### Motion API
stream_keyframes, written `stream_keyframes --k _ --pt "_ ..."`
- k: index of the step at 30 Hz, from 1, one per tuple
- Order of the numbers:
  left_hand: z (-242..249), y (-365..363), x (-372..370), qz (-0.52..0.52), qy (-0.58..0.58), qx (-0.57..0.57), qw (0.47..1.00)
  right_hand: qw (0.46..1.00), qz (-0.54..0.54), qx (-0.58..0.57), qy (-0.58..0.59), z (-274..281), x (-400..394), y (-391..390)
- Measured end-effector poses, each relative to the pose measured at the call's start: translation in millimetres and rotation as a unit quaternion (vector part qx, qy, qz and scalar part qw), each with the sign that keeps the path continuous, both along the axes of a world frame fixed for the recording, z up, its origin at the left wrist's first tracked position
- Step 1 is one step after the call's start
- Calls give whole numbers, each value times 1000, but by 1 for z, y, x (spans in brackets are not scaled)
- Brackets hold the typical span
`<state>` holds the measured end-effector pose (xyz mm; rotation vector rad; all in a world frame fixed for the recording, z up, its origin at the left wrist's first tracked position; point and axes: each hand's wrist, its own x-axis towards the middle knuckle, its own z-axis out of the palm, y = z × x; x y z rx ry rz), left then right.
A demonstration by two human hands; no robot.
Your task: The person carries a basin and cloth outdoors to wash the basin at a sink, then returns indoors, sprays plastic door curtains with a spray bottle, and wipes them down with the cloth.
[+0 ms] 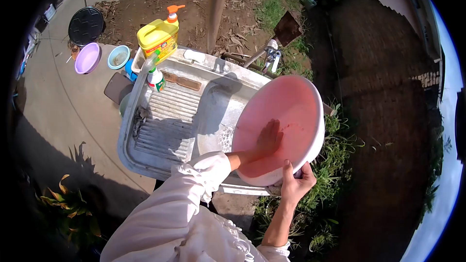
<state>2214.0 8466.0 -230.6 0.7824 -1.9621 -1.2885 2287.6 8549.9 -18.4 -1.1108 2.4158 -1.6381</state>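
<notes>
A large basin (305, 116), pink inside with a whitish outer side, is tilted over the right end of the washing sink (213, 131). My left hand (268, 140) reaches inside it, fingers stretched out and palm against the inner surface. On the near right rim, my right hand (297, 182) holds the basin with the thumb over the edge and the fingers curled outside. Some white foam (226, 137) lies in the sink bowl beside the basin.
A yellow pump jug (159, 39) and a spray bottle (156, 79) stand at the sink's far left, near a wooden strip (181, 80). Behind the sink is a tap (272, 58); a post (218, 9) rises nearby. Purple (88, 58) and blue (125, 50) basins sit on the concrete.
</notes>
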Motion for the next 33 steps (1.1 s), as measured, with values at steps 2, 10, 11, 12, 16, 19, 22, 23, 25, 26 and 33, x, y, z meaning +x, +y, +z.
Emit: stream_keyframes --k 2,10,11,12,16,19,22,23,25,26,33 --pt "29 -36 43 -37 -93 -33 994 989 -21 -99 -107 -30 -36 17" --pt "163 -183 124 -86 -6 -509 856 913 -71 -194 -352 -134 -80 35" --pt "177 -200 118 -96 -52 -560 821 903 -42 -216 -369 -135 -79 29" --pt "186 -217 110 -103 -98 -607 782 892 -12 -237 -385 -134 -78 21" --pt "196 -272 83 -194 -156 -660 709 861 19 -273 -428 -160 -86 5" --pt "215 -283 74 -293 -121 -666 675 843 -6 -289 -454 -149 -77 -10" --pt "222 -279 57 -324 -161 -626 690 836 3 -293 -464 -156 -81 -13" --pt "221 -277 53 -326 -161 -627 689 839 -6 -294 -458 -156 -80 -17" --pt "216 -272 46 -251 -151 -658 694 826 6 -308 -472 -154 -79 -21" --pt "213 -269 45 -252 -150 -659 693 826 5 -309 -472 -157 -80 -21" --pt "162 -221 57 114 87 -337 930 850 -40 -292 -435 -163 -84 -27"
